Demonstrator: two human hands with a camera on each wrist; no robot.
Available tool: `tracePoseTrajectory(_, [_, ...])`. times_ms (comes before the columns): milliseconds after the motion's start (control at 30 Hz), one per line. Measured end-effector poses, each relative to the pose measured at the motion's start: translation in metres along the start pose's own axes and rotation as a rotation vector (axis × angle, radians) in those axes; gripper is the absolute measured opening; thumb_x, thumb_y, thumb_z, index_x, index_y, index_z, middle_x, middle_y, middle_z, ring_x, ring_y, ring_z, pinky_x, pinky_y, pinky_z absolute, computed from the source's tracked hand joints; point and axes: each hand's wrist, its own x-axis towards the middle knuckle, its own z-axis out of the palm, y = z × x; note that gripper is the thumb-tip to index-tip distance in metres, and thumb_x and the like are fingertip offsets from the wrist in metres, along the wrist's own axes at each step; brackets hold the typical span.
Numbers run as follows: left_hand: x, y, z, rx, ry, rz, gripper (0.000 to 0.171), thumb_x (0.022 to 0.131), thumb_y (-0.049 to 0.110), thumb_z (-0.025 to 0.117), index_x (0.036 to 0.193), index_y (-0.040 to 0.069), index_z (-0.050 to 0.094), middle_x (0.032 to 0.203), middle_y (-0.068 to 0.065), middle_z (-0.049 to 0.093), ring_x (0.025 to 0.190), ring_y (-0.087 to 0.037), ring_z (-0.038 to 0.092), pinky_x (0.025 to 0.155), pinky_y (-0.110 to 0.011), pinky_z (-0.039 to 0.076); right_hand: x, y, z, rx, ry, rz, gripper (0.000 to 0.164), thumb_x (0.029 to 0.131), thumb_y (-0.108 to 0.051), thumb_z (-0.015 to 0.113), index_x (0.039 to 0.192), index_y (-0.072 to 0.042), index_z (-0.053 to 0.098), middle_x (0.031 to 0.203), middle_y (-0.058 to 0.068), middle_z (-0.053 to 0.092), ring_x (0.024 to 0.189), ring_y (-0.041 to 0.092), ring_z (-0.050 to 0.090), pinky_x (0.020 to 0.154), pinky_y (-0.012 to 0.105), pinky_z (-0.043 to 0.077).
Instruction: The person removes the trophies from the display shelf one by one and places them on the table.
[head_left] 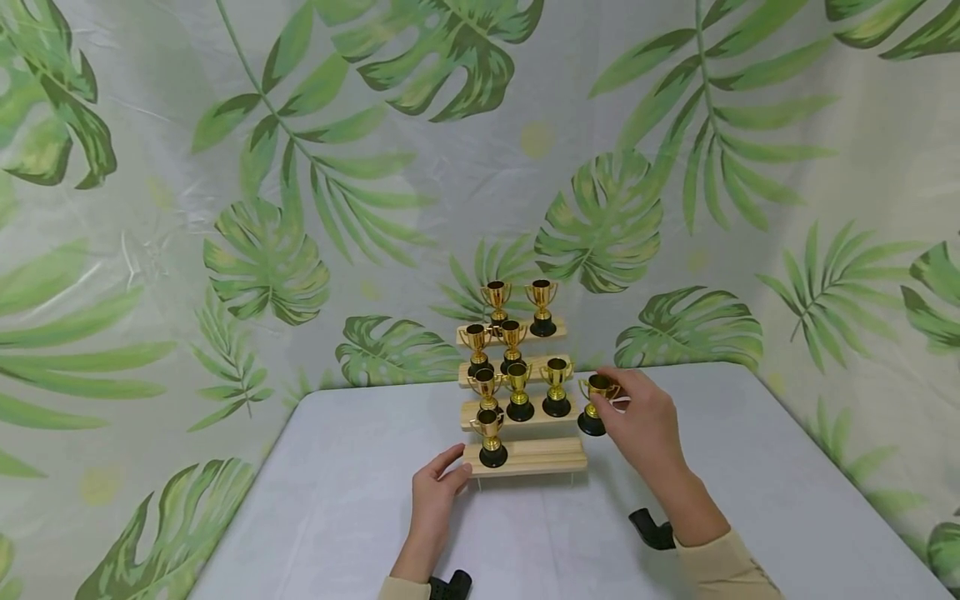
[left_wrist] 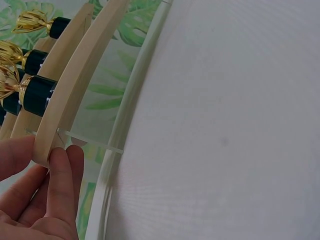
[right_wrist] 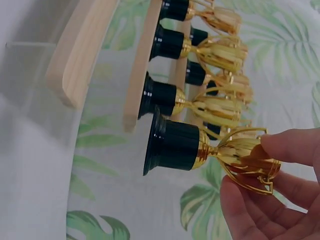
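A stepped wooden display stand (head_left: 543, 457) carries small gold trophy cups on black bases across its tiers. My right hand (head_left: 647, 423) pinches one trophy cup (right_wrist: 176, 145) by its gold bowl, thumb on one side and fingers on the other. That cup is held upright, just right of the second tier from the front, apart from the board. At the front tier's left end, my left hand (head_left: 437, 498) grips the board (left_wrist: 67, 100), thumb above and fingertips underneath. A single trophy cup (head_left: 491, 442) stands on this front tier, near its left end.
Three cups, among them a trophy cup (head_left: 557, 392), line the second tier. Two stand on the third tier and two on the top, including a trophy cup (head_left: 542, 312). Clear legs support the front board. A white-covered table (head_left: 337, 492) meets a leaf-print curtain (head_left: 450, 183) behind.
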Motion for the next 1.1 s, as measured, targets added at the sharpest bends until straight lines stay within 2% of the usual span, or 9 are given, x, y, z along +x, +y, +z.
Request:
tracePoseTrajectory(300, [0.003,-0.001,0.0,0.001,0.011,-0.016,0.04,0.089,0.005,0.074,0.129,0.004,0.068,0.135,-0.016,0.062,0.1,-0.019,0.068,0.081,-0.03,0.058,0.004,0.011,-0.003,-0.012,0.025,0.025,0.04,0.081,-0.005,0.083,0.119,-0.008,0.072,0.1,0.008,0.069,0.085,0.024,0.068,0.067,0.041,0.06])
tracePoseTrajectory(567, [0.003,0.0,-0.001,-0.003,0.01,-0.011,0.039,0.09,0.005,0.073,0.129,0.004,0.068,0.136,-0.017,0.061,0.102,-0.02,0.068,0.085,-0.034,0.058,0.006,0.022,-0.001,-0.019,0.034,0.034,0.04,0.081,-0.006,0.084,0.119,-0.009,0.073,0.1,0.007,0.07,0.085,0.025,0.069,0.064,0.042,0.06])
tracePoseTrajectory(867, [0.005,-0.001,-0.001,0.006,0.001,-0.021,0.043,0.091,0.004,0.072,0.133,-0.001,0.063,0.138,-0.019,0.058,0.104,-0.02,0.067,0.085,-0.034,0.058,0.003,0.041,0.008,-0.039,0.021,0.079,0.04,0.082,-0.009,0.083,0.12,-0.01,0.072,0.106,0.01,0.071,0.088,0.027,0.069,0.064,0.044,0.06])
tracePoseTrajectory(1000, [0.006,-0.003,-0.001,0.015,-0.006,-0.03,0.044,0.092,0.004,0.071,0.134,-0.003,0.061,0.14,-0.022,0.056,0.104,-0.022,0.067,0.088,-0.039,0.057,0.002,0.046,0.011,-0.047,0.009,0.095,0.039,0.083,-0.01,0.083,0.12,-0.01,0.073,0.107,0.011,0.072,0.085,0.029,0.069,0.063,0.045,0.059])
tracePoseTrajectory(1100, [0.005,-0.003,-0.001,0.005,-0.01,-0.034,0.044,0.092,0.005,0.071,0.135,-0.002,0.061,0.14,-0.021,0.056,0.105,-0.022,0.067,0.088,-0.038,0.057,0.0,0.049,0.014,-0.044,-0.01,0.113,0.038,0.083,-0.009,0.082,0.12,-0.01,0.073,0.106,0.012,0.072,0.078,0.029,0.071,0.062,0.045,0.058])
